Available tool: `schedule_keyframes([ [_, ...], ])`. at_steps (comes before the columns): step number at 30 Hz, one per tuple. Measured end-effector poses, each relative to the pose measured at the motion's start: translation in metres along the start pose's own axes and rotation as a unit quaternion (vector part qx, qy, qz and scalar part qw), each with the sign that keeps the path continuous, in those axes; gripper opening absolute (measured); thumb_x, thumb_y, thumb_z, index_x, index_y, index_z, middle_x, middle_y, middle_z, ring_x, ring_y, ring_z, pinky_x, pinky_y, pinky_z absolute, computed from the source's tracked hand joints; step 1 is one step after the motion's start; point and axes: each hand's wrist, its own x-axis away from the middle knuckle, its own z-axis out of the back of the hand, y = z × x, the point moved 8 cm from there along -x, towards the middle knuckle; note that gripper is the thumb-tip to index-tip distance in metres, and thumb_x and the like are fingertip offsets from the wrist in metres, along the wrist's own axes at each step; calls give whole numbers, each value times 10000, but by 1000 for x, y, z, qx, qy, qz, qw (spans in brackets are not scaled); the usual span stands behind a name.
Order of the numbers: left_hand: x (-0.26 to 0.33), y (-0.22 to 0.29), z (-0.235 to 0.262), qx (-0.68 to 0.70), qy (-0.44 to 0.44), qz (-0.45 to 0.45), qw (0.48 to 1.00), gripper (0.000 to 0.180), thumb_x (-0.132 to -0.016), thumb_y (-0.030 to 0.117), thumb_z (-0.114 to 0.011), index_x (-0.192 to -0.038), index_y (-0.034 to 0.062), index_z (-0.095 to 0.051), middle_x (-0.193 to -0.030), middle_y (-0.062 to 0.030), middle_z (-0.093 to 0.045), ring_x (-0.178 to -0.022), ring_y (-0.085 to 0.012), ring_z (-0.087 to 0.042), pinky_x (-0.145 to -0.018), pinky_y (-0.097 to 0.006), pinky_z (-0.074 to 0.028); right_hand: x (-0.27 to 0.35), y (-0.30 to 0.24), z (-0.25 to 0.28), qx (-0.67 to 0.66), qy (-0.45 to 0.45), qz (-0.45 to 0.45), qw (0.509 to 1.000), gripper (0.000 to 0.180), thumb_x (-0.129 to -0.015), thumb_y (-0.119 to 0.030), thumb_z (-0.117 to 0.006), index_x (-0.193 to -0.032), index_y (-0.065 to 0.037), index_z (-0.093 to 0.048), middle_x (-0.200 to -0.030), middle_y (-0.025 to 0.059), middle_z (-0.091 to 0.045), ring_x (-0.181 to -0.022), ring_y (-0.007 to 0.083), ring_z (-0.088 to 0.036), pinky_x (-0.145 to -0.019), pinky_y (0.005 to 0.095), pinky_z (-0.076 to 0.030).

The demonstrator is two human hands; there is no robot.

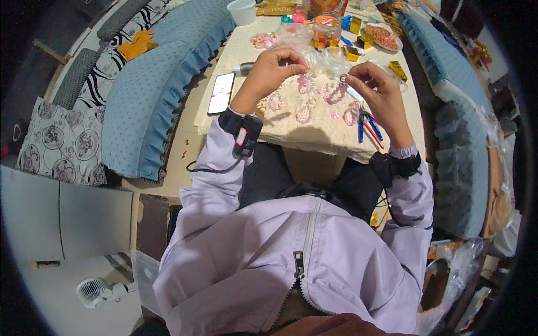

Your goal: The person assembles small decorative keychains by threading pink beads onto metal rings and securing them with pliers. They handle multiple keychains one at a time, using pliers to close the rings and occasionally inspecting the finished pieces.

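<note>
My left hand (276, 71) is held above the cloth-covered table (302, 133), thumb and forefinger pinched together. What sits between those fingertips is too small to make out. To its right, my right hand (376, 89) pinches too, with a tiny dark loop at its fingertips. Below that loop is a pink and purple beaded strand (335, 95); whether it hangs from the fingers or lies on the cloth I cannot tell. Another pink beaded loop (305, 84) shows under my left fingertips. A pink beaded bracelet (306, 111) lies nearer me. Red-and-blue pliers (370, 127) rest below my right hand.
A phone (222, 93) with a lit screen lies at the left. Farther back are clear plastic bags (330, 60), an orange-lidded jar (327, 31), a plate of pink beads (383, 37) and a white tub (242, 12). Blue-covered sofas (151, 106) flank the table.
</note>
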Motion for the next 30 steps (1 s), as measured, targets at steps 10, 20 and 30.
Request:
schedule_keyframes([
  [10, -4, 75, 0, 44, -59, -75, 994, 105, -857, 116, -735, -925, 39, -714, -927, -1, -653, -840, -83, -591, -773, -229, -466, -8, -24, 0, -5, 1, 34, 999, 164, -908, -158, -693, -949, -6, -645, -838, -4, -628, -737, 54, -560, -667, 208, -456],
  [20, -1, 82, -4, 109, 1, -51, 993, 147, -876, 113, -718, -985, 21, -683, -906, -18, -677, -836, -87, -622, -765, -222, -497, -7, -35, 4, -47, 11, 33, 998, 180, -884, -168, -716, -944, -10, -653, -811, 17, -654, -741, 82, -574, -681, 235, -476],
  [30, 3, 98, -3, 89, 25, -59, 994, 181, -897, 89, -667, -1066, 28, -687, -930, -16, -679, -834, -76, -609, -741, -215, -491, -2, -40, 8, -48, 7, 24, 999, 178, -919, -173, -688, -979, -15, -630, -854, -24, -609, -763, 38, -547, -681, 188, -445],
])
